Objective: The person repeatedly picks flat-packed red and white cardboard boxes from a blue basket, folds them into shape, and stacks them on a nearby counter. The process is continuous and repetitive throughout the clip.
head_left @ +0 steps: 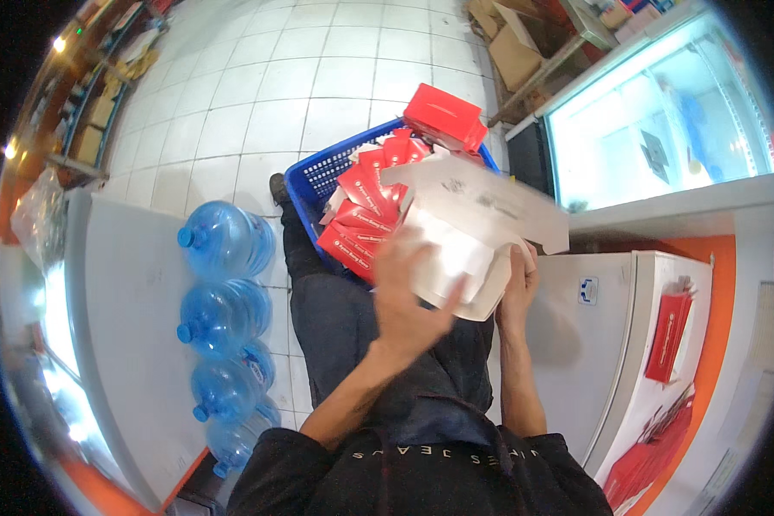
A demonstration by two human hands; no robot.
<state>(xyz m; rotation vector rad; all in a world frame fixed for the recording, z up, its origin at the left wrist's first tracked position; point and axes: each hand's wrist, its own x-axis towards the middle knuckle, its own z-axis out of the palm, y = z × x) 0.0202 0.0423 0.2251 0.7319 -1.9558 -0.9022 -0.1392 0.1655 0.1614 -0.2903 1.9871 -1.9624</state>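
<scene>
A partly folded cardboard box [456,249], white inside with a wide flap standing out to the right, is in front of me above my lap. My right hand [518,288] grips its right near edge. Over the box's left side is my left hand [413,297], blurred by motion, its thumb spread apart from the fingers. Whether its fingertips touch the cardboard I cannot tell. Just beyond, a blue plastic basket [305,193] holds several red-and-white folded boxes [365,193]. A red box [443,116] rests at the basket's far right corner.
Several large blue water bottles [219,236] line the floor on my left, beside a white cabinet [125,327]. To my right are a white appliance [576,344] with red boxes [669,335] on it and a lit glass-fronted cooler [654,129]. Brown cartons [512,52] stand at the far right.
</scene>
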